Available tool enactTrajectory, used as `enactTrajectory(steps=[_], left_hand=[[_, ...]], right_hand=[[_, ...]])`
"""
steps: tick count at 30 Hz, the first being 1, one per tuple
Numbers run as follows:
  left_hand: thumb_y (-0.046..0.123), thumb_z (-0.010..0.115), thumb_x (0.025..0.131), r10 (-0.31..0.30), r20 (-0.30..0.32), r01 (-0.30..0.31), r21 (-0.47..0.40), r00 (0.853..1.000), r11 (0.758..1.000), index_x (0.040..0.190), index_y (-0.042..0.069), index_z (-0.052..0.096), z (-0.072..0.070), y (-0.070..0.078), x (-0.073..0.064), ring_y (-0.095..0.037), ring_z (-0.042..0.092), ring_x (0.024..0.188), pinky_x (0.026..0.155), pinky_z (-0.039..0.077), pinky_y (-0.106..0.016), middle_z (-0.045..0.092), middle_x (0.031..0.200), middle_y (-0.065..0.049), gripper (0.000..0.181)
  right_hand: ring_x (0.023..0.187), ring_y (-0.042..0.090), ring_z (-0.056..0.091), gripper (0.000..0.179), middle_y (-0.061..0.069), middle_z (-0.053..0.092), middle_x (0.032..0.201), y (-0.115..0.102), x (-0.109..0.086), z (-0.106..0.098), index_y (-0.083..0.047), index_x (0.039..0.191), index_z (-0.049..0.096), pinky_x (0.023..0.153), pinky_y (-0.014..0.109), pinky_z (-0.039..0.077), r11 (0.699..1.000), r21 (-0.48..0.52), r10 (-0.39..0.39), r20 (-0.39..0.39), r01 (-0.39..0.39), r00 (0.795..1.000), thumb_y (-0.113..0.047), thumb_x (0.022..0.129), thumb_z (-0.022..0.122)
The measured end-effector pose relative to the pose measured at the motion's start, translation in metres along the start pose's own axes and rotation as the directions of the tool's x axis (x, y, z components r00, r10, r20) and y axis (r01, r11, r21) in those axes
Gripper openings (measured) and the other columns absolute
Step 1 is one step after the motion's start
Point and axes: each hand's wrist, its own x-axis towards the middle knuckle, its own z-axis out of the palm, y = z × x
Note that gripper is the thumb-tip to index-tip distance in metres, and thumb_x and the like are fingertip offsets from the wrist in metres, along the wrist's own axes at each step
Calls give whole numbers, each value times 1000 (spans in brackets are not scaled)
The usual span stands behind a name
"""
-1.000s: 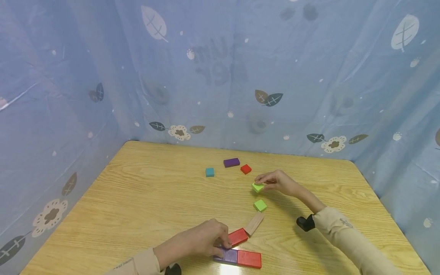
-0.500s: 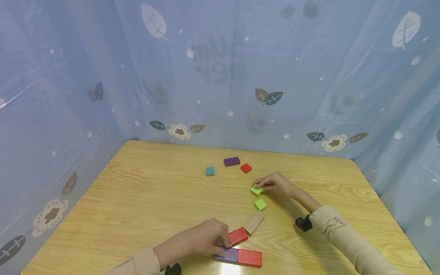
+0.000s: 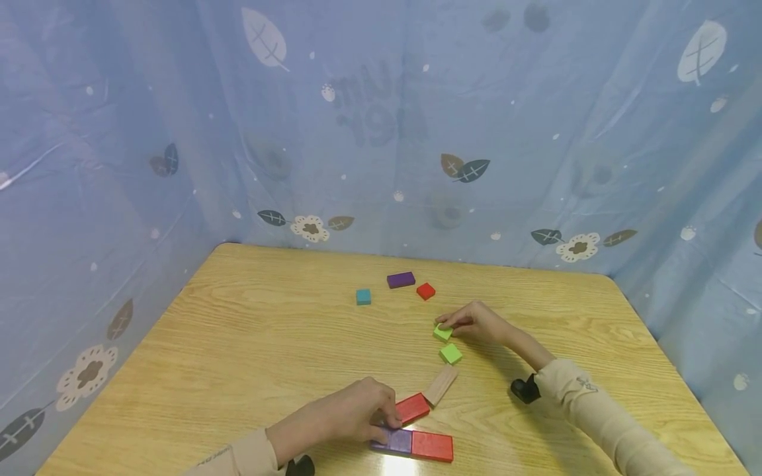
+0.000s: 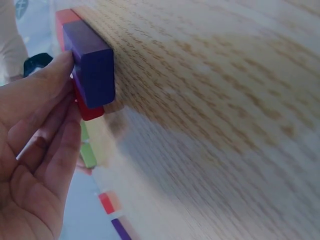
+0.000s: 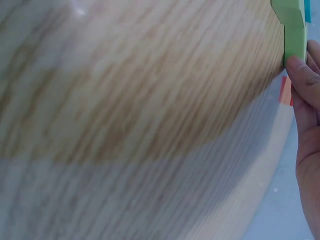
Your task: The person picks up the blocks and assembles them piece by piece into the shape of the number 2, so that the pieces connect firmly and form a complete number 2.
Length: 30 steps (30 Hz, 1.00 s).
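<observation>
My left hand is at the near edge of the table, thumb and fingers curled about a purple block. The left wrist view shows the thumb against that purple block. End to end with it lies a red block; another red block sits at an angle just behind, by my fingertips. A plain wooden block follows, then a lime green block. Beyond that, my right hand pinches a second lime green block, whose near corner looks close to the first.
Farther back on the wooden table are a small teal block, a dark purple block and a small red block. A blue patterned curtain hangs along the table's back and sides.
My right hand has brought its green block slightly nearer to me and to the left, closer to the other green block. My left hand has stayed put.
</observation>
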Motion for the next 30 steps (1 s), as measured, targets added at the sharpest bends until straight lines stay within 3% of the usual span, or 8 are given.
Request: enactTrajectory(steps=[17,30], left_hand=[[15,81,75,-12,-4,12,4,1000,1000,93,14,75,1,1,1,8,57,82,75,43,-7,65,87,14,19],[16,80,76,2,-7,-2,6,1000,1000,95,14,75,1,1,0,7,57,84,77,43,-6,65,89,14,20]], right_hand=[[112,38,58,23,21,64,115,-4,-2,6,7,106,70,84,33,53,999,-15,-44,13,44,999,9,84,64],[115,35,56,25,20,63,119,-7,2,11,5,108,70,84,28,53,1000,23,-12,41,11,999,10,85,62]])
